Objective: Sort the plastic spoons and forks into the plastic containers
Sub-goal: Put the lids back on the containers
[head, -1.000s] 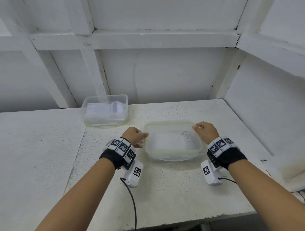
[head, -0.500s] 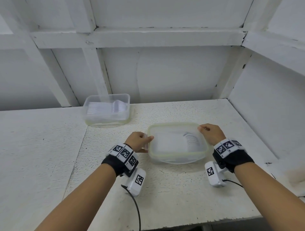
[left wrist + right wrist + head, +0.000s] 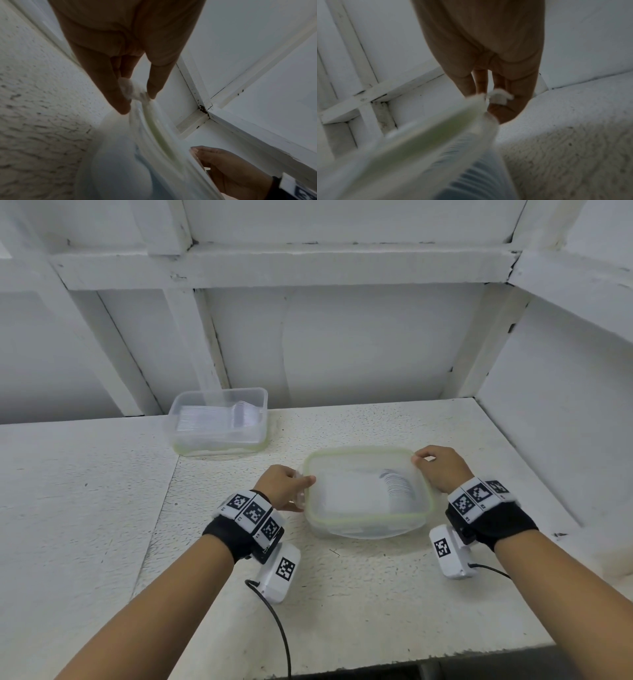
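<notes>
Resting on table (image 3: pixel 342 594) between both hands: lidded container (image 3: pixel 368 491) of spoons (image 3: pixel 399 486). Pinching lid tabs, left hand (image 3: pixel 282 487) at left edge, right hand (image 3: pixel 442 469) at far right corner. Behind, well apart: second container (image 3: pixel 219 421).

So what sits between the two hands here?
The near container with its lid; the left hand and right hand grip its ends, per the head view.

A plain storage or utility corner: a rough white-painted desk (image 3: pixel 376 594) set against bare white walls (image 3: pixel 335 337) crossed by painted timber framing (image 3: pixel 274 265).
</notes>
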Motion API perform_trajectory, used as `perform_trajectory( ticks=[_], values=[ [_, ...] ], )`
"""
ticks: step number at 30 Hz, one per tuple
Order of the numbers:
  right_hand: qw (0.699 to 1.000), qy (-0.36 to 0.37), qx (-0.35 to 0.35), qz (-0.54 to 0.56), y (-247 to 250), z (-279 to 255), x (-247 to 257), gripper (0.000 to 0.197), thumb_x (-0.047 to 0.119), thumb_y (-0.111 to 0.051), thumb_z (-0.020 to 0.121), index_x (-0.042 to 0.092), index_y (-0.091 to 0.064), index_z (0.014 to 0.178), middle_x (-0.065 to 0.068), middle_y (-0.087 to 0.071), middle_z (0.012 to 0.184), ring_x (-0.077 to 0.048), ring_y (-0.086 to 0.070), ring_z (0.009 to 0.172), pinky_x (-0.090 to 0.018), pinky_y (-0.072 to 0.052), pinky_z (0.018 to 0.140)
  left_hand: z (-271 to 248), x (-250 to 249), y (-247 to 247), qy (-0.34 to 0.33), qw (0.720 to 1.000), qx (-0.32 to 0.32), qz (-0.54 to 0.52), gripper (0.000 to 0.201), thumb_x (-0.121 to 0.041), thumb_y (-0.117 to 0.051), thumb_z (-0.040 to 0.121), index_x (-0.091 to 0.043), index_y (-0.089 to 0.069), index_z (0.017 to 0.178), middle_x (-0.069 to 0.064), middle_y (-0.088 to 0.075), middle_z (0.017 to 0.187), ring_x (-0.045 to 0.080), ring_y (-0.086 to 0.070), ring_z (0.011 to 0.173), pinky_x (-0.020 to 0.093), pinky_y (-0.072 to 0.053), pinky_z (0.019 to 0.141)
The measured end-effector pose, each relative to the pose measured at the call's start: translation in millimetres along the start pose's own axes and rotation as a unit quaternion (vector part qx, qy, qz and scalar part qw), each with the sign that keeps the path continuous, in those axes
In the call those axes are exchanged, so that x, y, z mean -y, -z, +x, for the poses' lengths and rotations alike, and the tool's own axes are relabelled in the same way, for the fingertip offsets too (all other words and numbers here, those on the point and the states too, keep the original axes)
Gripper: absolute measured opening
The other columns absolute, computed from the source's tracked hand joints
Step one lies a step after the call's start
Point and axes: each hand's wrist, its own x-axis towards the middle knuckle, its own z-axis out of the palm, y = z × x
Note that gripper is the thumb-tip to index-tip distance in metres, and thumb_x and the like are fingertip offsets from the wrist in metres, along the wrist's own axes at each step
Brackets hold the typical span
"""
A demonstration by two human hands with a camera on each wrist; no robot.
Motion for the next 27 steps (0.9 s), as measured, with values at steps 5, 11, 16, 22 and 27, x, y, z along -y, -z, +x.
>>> perform_trajectory(
  ticks=[5,11,16,22,27],
  values=[
    [1.000,-0.005,0.001,-0.030,-0.6,0.2,3.6,0.023,0.022,-0.053,0.092,0.010,-0.064,0.108,-0.008,-0.060,0.119,-0.021,-0.053,0.089,-0.026,-0.040,0.071,-1.1,-0.5,1.4,0.017,1.000,0.013,0.016,0.026,-0.021,-0.063,0.088,0.001,-0.060,0.076,0.011,-0.061,0.069,0.019,-0.062,0.061,0.031,-0.060,0.066],
    [1.000,0.003,0.007,-0.008,-0.4,-0.4,2.4,0.023,0.022,-0.053,0.092,0.010,-0.065,0.108,-0.007,-0.062,0.118,-0.021,-0.053,0.093,-0.026,-0.037,0.077,-2.5,3.5,-0.6,0.025,0.999,0.023,-0.003,0.025,-0.022,-0.064,0.088,0.001,-0.061,0.079,0.011,-0.064,0.073,0.019,-0.065,0.066,0.032,-0.060,0.068],
    [0.999,-0.007,0.014,0.034,-1.5,-4.4,0.7,0.024,0.022,-0.052,0.093,0.010,-0.063,0.110,-0.009,-0.062,0.116,-0.019,-0.052,0.092,-0.029,-0.042,0.080,-5.1,6.2,-4.5,0.014,1.000,-0.004,-0.005,0.029,-0.024,-0.061,0.090,0.004,-0.062,0.095,0.013,-0.065,0.081,0.021,-0.066,0.069,0.032,-0.060,0.064],
    [0.999,-0.012,0.008,0.044,-2.0,-7.0,0.2,0.024,0.024,-0.052,0.092,0.012,-0.064,0.109,-0.009,-0.063,0.113,-0.020,-0.053,0.090,-0.030,-0.043,0.077,-9.9,3.0,-6.3,0.016,1.000,-0.012,-0.022,0.018,-0.023,-0.061,0.090,-0.007,-0.059,0.083,0.010,-0.064,0.081,0.019,-0.065,0.067,0.028,-0.059,0.057],
    [0.999,-0.020,0.003,0.049,-4.7,-8.6,1.0,0.024,0.025,-0.052,0.092,0.013,-0.064,0.109,-0.009,-0.063,0.113,-0.021,-0.053,0.088,-0.030,-0.041,0.075,-14.1,2.3,-6.8,0.029,0.998,-0.027,-0.043,0.031,-0.023,-0.065,0.087,-0.008,-0.051,0.111,0.010,-0.062,0.086,0.020,-0.065,0.068,0.031,-0.059,0.055]
  ],
)
